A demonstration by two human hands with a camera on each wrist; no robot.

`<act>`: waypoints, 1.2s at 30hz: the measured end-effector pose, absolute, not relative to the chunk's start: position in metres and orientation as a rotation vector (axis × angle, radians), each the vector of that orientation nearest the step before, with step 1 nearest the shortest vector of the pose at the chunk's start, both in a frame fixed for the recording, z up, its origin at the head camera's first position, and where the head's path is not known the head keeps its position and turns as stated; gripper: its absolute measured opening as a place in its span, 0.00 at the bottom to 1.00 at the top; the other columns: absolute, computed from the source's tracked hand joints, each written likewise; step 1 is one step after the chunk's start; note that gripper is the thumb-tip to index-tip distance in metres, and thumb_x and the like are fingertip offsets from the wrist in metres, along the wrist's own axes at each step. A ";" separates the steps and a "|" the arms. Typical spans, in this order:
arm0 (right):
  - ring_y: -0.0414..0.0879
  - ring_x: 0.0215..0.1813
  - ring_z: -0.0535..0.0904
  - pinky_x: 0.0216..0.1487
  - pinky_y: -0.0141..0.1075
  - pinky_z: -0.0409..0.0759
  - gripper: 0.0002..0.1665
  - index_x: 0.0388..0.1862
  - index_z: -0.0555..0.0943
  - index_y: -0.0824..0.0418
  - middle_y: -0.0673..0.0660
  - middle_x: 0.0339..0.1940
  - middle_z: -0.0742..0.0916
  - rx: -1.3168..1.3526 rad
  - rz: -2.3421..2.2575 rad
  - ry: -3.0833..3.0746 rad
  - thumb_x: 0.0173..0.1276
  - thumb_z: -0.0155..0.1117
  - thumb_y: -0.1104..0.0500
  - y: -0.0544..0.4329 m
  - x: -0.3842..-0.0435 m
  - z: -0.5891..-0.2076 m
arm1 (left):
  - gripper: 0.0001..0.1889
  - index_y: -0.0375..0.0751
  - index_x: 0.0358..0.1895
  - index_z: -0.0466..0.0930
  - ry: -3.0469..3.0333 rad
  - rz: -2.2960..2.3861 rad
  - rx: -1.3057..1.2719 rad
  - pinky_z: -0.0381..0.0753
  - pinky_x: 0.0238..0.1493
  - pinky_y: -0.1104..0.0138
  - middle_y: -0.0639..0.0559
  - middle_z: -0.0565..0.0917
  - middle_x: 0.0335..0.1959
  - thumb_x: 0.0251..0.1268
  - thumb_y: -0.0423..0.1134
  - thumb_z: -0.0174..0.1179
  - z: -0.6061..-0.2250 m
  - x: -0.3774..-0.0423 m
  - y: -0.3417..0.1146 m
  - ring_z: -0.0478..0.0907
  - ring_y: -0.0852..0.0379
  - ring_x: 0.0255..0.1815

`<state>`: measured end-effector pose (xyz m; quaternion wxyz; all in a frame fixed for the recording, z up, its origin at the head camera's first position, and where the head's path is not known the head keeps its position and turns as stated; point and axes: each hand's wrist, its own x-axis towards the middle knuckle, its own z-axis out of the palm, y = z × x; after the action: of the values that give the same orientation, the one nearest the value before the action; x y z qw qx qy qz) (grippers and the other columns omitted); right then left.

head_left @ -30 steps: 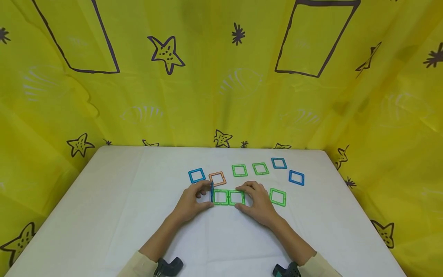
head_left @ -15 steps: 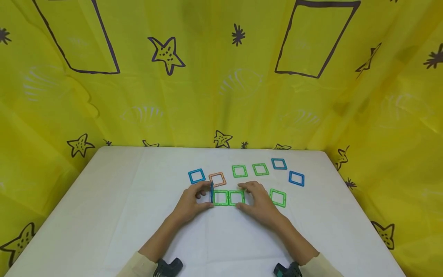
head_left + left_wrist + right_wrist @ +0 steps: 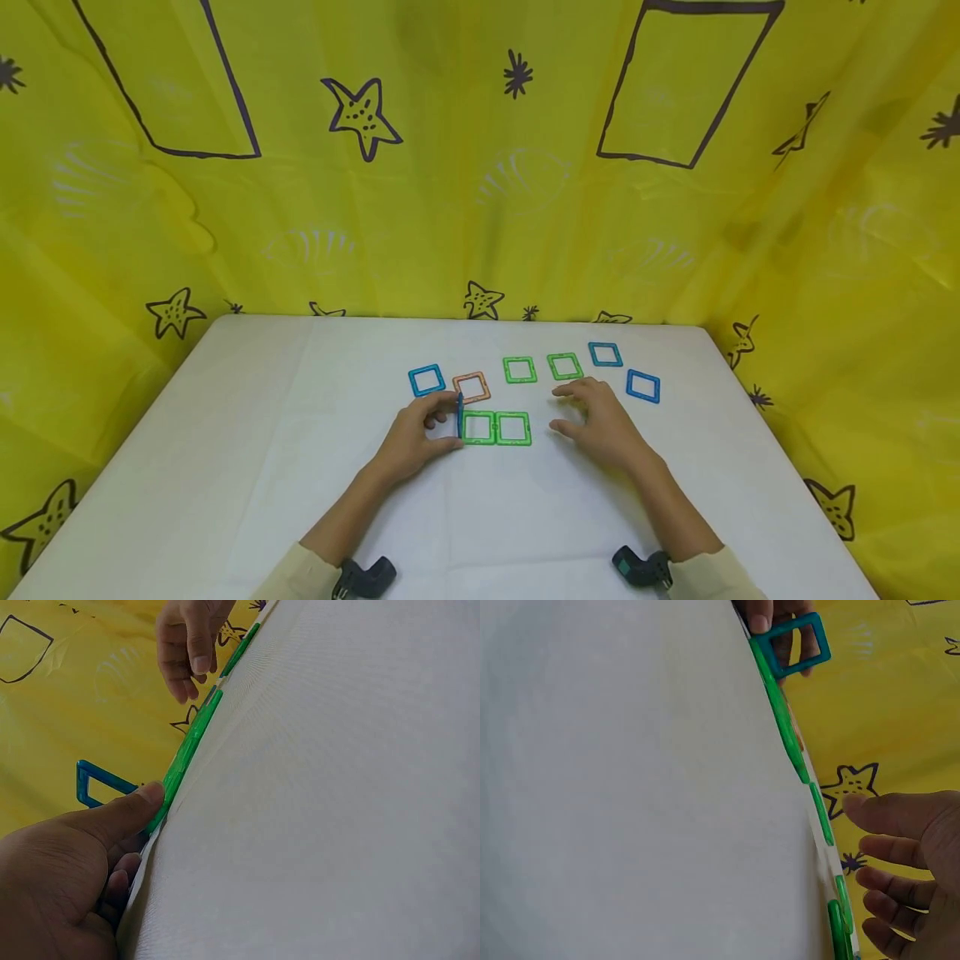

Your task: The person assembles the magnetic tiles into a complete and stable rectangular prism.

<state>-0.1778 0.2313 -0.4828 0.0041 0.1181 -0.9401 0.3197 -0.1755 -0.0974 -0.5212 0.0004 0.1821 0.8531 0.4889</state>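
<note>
Two green square magnetic tiles (image 3: 496, 427) lie edge to edge, flat on the white table. At their left end a blue square magnetic tile (image 3: 821, 637) stands upright. My left hand (image 3: 411, 437) pinches this blue tile between thumb and fingers, its thumb (image 3: 152, 793) right at the green tile's near corner. To the right of the green pair, my right hand (image 3: 598, 422) is raised over the table with thumb and fingers apart and nothing between them. It covers another green tile in the head view; the right wrist view shows a green tile (image 3: 839, 930) low beside the fingers.
Behind the hands lie a blue tile (image 3: 414, 385), an orange tile (image 3: 486, 387), two green tiles (image 3: 519, 359) (image 3: 564, 356), and two more blue tiles (image 3: 604, 344) (image 3: 642, 372) at the back right. A yellow patterned curtain (image 3: 420, 233) hangs beyond the table's far edge.
My right hand has left the right-hand green tile of the pair and moved to the right, over the loose green tile there. The left hand and its blue tile have stayed put.
</note>
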 end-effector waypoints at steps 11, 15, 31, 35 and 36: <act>0.63 0.61 0.75 0.61 0.59 0.76 0.33 0.64 0.82 0.66 0.66 0.62 0.80 0.312 0.873 -3.087 0.62 0.80 0.55 0.261 -0.179 -0.468 | 0.35 0.44 0.68 0.79 2.681 1.533 0.562 0.75 0.51 0.62 0.59 0.85 0.54 0.56 0.33 0.80 -0.520 -0.175 -0.096 0.75 0.57 0.48; 0.62 0.59 0.75 0.61 0.59 0.77 0.33 0.61 0.82 0.68 0.65 0.57 0.81 0.274 0.873 -3.133 0.60 0.82 0.54 0.265 -0.177 -0.465 | 0.34 0.45 0.68 0.79 2.680 1.541 0.557 0.75 0.51 0.62 0.58 0.85 0.54 0.56 0.33 0.80 -0.520 -0.175 -0.096 0.75 0.56 0.48; 0.58 0.45 0.72 0.43 0.48 0.75 0.35 0.48 0.79 0.71 0.61 0.40 0.80 0.064 0.784 -3.191 0.53 0.88 0.50 0.269 -0.175 -0.462 | 0.33 0.44 0.67 0.79 2.686 1.555 0.568 0.75 0.51 0.62 0.58 0.85 0.53 0.56 0.33 0.80 -0.521 -0.172 -0.097 0.75 0.57 0.48; 0.54 0.40 0.74 0.38 0.44 0.72 0.34 0.47 0.78 0.67 0.58 0.37 0.81 0.021 0.782 -3.175 0.53 0.88 0.50 0.270 -0.175 -0.461 | 0.34 0.45 0.68 0.79 2.681 1.549 0.566 0.75 0.52 0.62 0.59 0.85 0.54 0.56 0.33 0.80 -0.521 -0.173 -0.096 0.75 0.57 0.48; 0.53 0.39 0.75 0.37 0.43 0.71 0.33 0.47 0.78 0.66 0.57 0.36 0.81 0.008 0.782 -3.170 0.53 0.88 0.50 0.270 -0.175 -0.461 | 0.34 0.45 0.68 0.79 2.682 1.548 0.568 0.75 0.52 0.62 0.59 0.85 0.54 0.56 0.33 0.80 -0.521 -0.173 -0.096 0.75 0.57 0.48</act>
<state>-0.1747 0.2704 -0.4610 -0.0616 0.0026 -0.9690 0.2391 -0.1729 -0.0962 -0.5205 -0.0036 0.1804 0.8518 0.4918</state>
